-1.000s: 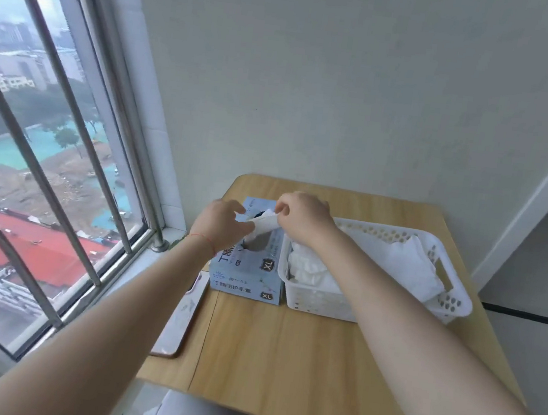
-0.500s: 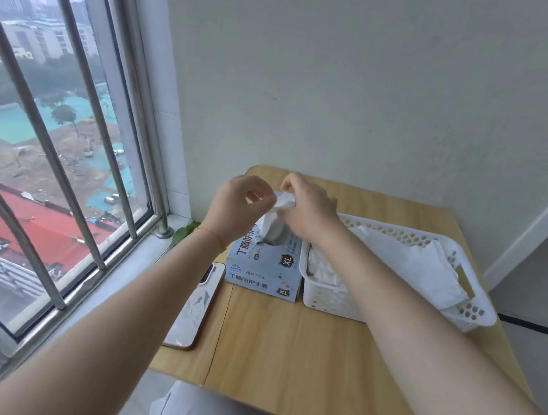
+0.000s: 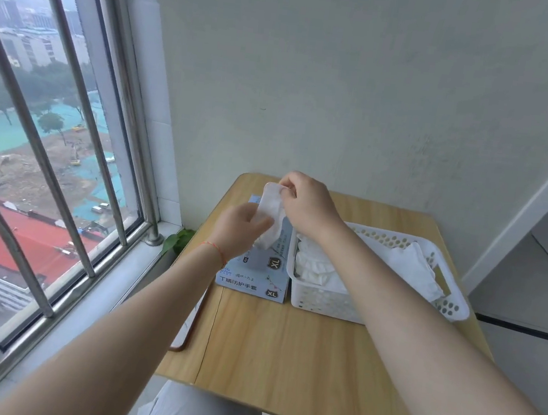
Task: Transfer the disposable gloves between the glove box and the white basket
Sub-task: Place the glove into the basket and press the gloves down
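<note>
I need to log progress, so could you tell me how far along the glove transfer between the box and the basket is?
Direction is unclear. Done: several white gloves lie in the white basket. In hand: one glove is stretched above the glove box, the right hand pinching its top, the left hand gripping lower down. Left: this glove still has to be placed; the box's contents are hidden.

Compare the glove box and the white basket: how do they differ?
The pale blue cardboard glove box has solid printed walls with XL marks; the white plastic basket has perforated walls and a handle cutout. The box is closed on top apart from its opening, hidden behind the hands; the basket is open-topped with white gloves lying loose inside. The basket is wider. Both sit side by side on the wooden table.
</note>
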`<state>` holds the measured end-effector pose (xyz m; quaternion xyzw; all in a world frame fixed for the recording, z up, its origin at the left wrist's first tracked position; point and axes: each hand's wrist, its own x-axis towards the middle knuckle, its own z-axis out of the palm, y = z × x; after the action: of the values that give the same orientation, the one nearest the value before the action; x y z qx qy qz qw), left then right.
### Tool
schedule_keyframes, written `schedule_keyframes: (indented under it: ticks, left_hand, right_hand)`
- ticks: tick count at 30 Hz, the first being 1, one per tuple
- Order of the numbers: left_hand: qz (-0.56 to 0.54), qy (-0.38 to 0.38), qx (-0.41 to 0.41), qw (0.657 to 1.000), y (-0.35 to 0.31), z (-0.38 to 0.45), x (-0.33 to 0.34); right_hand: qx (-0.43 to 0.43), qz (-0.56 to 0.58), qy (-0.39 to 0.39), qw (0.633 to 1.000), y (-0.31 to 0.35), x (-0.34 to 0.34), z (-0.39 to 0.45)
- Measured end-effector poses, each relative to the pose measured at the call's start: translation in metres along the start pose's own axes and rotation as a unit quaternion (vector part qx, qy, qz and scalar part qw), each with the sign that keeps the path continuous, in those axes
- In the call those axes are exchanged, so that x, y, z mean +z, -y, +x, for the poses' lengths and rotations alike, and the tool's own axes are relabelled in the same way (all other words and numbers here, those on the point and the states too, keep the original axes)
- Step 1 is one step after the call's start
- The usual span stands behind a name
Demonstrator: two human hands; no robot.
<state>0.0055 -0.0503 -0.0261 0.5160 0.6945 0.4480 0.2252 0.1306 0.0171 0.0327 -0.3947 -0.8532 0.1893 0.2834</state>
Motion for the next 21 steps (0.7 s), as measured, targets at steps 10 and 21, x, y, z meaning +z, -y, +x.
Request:
schedule_keyframes:
  ticks: [10,21]
  left_hand:
    - [-0.188,-0.043,0.030,0.981,-0.052,0.002,-0.028]
    - [-0.260,0.286,-0.114,0.915,-0.029,-0.024,-0.027]
  right_hand:
    - [0.083,0.288,0.003,0.954,0.009,-0.041,-0.011]
    - [0.138,0.340,-0.042,0.929,-0.015,-0.057,-0.020]
